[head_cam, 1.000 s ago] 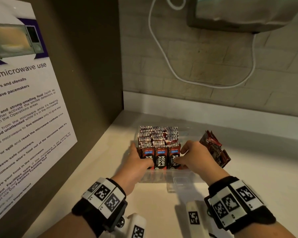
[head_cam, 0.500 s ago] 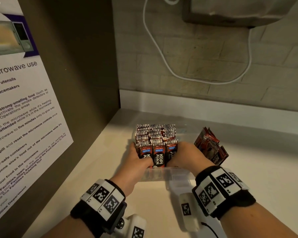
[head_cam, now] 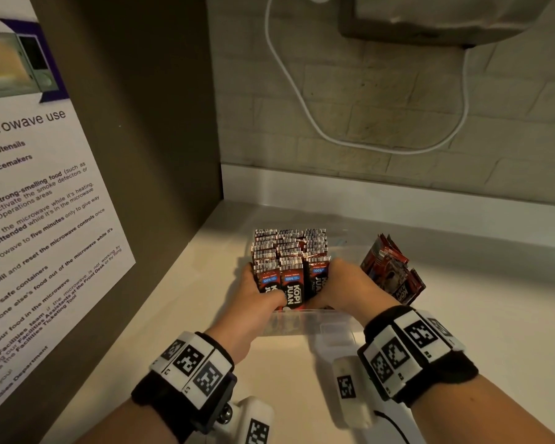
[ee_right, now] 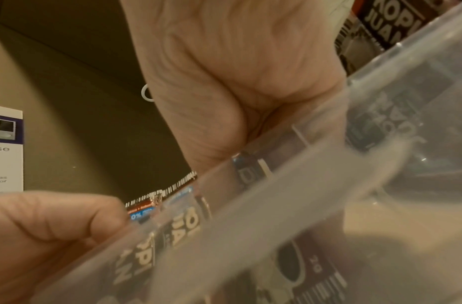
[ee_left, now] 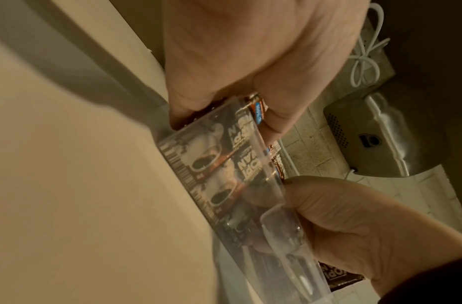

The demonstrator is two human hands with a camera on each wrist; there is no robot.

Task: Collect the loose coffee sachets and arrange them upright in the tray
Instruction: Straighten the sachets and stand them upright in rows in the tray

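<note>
A clear plastic tray (head_cam: pixel 321 320) stands on the counter, packed with upright dark coffee sachets (head_cam: pixel 290 251). My left hand (head_cam: pixel 263 291) curls round the left end of the front row, with fingers behind and thumb in front, as the left wrist view shows (ee_left: pixel 228 117). On the right end of that row my right hand (head_cam: pixel 332 283) grips from the other side, its thumb at the tray's front wall (ee_left: pixel 273 185). A loose pile of red sachets (head_cam: pixel 393 274) lies just right of the tray.
A brown side panel with a microwave-use poster (head_cam: pixel 39 219) closes in the left. The tiled back wall carries a white cable (head_cam: pixel 302 100) and a metal appliance (head_cam: pixel 446 14) overhead. Pale counter (head_cam: pixel 494 315) stretches to the right.
My right hand has slid left from the front of the sachets and closed on the row's right end. The left hand has stayed on the left end.
</note>
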